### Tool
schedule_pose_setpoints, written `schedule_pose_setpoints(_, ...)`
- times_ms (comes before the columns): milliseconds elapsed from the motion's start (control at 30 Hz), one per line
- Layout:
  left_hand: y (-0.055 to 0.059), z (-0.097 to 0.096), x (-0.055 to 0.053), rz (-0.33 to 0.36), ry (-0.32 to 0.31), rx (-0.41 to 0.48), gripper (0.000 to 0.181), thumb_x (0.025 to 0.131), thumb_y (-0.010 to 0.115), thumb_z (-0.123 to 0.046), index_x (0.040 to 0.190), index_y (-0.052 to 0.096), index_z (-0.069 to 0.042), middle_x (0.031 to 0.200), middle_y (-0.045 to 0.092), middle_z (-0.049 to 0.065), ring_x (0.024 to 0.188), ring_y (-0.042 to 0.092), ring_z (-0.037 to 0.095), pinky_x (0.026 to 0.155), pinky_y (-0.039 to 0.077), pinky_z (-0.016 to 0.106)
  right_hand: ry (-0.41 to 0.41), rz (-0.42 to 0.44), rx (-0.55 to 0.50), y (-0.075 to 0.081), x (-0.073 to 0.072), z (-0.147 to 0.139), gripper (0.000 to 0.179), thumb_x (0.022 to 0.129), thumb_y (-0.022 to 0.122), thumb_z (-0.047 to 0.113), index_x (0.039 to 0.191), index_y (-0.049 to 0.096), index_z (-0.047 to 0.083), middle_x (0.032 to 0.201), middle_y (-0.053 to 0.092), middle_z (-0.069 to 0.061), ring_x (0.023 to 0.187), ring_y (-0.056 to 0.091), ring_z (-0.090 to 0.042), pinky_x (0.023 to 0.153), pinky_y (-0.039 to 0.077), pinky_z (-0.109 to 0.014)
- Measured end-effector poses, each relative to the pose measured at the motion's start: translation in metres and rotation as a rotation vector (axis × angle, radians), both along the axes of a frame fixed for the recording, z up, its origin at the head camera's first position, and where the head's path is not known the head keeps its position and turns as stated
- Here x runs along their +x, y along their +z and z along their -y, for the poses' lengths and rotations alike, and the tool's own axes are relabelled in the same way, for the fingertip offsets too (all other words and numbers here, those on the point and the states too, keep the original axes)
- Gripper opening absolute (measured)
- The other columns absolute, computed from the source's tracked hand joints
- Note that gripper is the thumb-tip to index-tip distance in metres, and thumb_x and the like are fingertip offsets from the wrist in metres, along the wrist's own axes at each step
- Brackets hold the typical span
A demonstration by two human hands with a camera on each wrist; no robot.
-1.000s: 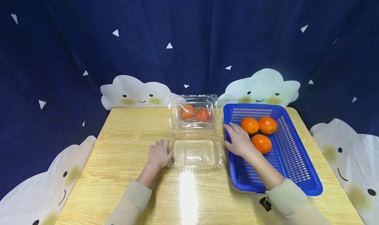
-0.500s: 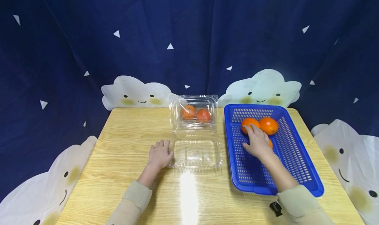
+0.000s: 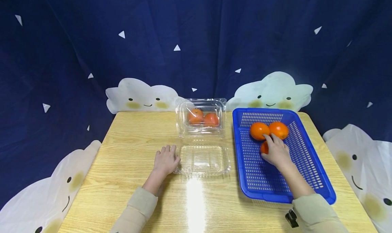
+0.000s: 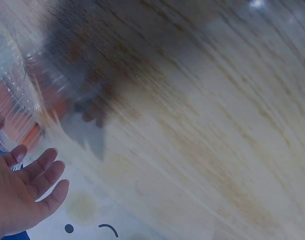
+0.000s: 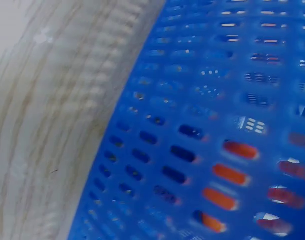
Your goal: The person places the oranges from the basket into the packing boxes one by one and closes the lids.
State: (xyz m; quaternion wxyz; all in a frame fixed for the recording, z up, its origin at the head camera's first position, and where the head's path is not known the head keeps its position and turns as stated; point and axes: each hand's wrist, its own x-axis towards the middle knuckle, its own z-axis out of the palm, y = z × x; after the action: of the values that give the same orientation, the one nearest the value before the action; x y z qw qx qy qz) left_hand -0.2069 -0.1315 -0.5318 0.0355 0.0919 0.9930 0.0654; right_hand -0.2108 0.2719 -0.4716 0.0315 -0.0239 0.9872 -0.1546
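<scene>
In the head view my right hand (image 3: 277, 153) reaches into the blue basket (image 3: 243, 178), its fingers and thumb curled round the nearest orange (image 3: 264, 148), which they partly hide. Just beyond lie two more oranges (image 3: 259, 130). Through the basket's slots the right wrist view shows bits of orange fruit (image 5: 230, 174) and of my fingers (image 5: 287, 197). My left hand (image 3: 165, 160) rests at the left edge of a clear hinged plastic box (image 3: 202, 159), fingers loosely extended in the left wrist view. Two orange fruits (image 3: 195, 116) show through its far half.
The box and basket stand on a wooden table (image 3: 131, 134), the basket at the right side. A dark blue curtain (image 3: 147, 28) with white clouds hangs behind and along both sides. A small black clip (image 3: 291, 218) is by the right sleeve.
My right hand has moved right from the basket's left rim, over the oranges, and closed round the nearest one. The left hand and the plastic box stay where they were.
</scene>
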Motion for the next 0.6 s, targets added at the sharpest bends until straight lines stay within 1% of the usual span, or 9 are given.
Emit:
schedule_pose_setpoints(233,0.0,0.0,0.0,-0.001,-0.001,0.001,0.037,0.088,0.043,-0.035,0.115,0.043,-0.009,0.107,0.05,0.013,0.096,0.048,0.03,0.076,0.04,0.044,-0.014,0.017,0.024,-0.01,0.001,-0.006,0.072,0.073,0.069,0.012,0.133,0.033,-0.002,0.135,0.024,-0.035,0.121,0.024,-0.053,0.09,0.023,-0.068)
schedule_pose_setpoints(500,0.0,-0.001,0.001,-0.011,-0.002,0.009,0.035,0.088,0.043,-0.034,0.112,0.043,-0.009,0.105,0.05,0.012,0.093,0.048,0.029,0.074,0.04,0.043,-0.032,0.011,0.066,-0.02,0.001,-0.009,0.073,0.071,0.071,0.013,0.132,0.034,-0.001,0.131,0.026,-0.034,0.116,0.028,-0.054,0.085,0.03,-0.067)
schedule_pose_setpoints(600,0.0,0.0,0.001,-0.011,0.0,0.013,0.034,0.087,0.043,-0.033,0.111,0.043,-0.009,0.104,0.05,0.012,0.092,0.048,0.028,0.073,0.039,0.042,-0.033,-0.005,0.075,-0.023,0.001,-0.01,0.072,0.07,0.072,0.011,0.131,0.034,0.0,0.129,0.027,-0.033,0.114,0.03,-0.054,0.084,0.032,-0.066)
